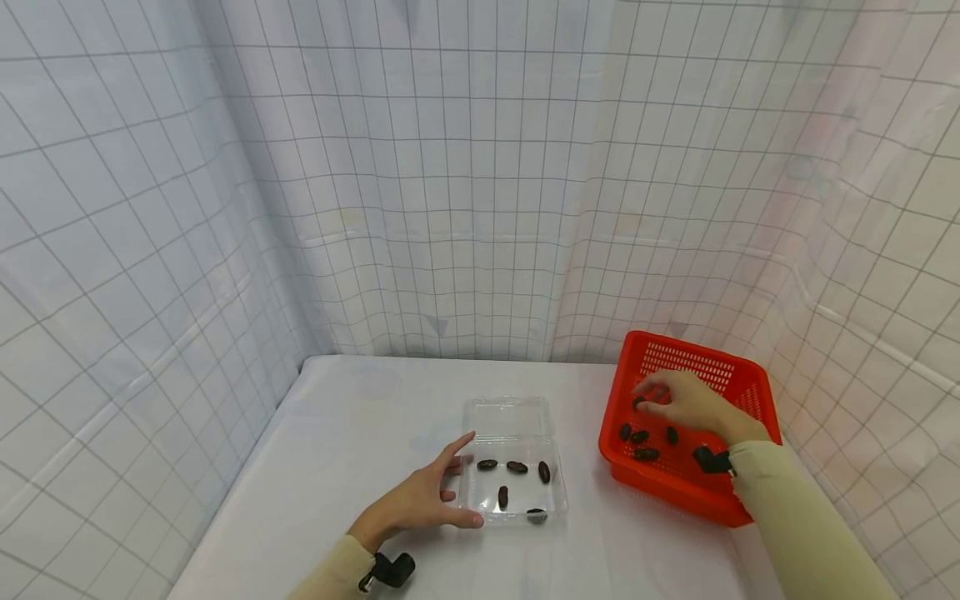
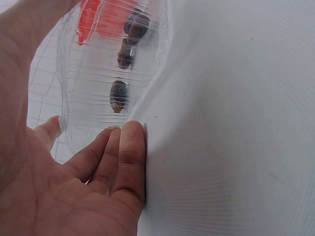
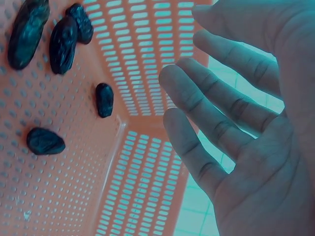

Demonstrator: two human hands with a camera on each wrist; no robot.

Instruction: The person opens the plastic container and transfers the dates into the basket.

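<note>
A clear plastic clamshell box (image 1: 483, 487) stands on the table with its lid laid back, and several dark dates (image 1: 517, 467) lie apart inside it. My left hand (image 1: 418, 497) lies along the box's left side, thumb at the near corner, index finger toward the hinge. In the left wrist view, its extended fingers (image 2: 132, 157) rest against the box wall. Over a red perforated basket (image 1: 678, 492), my right hand (image 1: 688, 402) hovers with loosely bent fingers. The right wrist view shows nothing between those fingers (image 3: 187, 93). Several dates (image 3: 63, 45) lie on the basket floor.
The basket stands at the table's right, close to the grid-patterned curtain (image 1: 840, 275). More such curtain (image 1: 465, 183) hangs behind and at the left. A white cloth covers the table (image 1: 337, 450).
</note>
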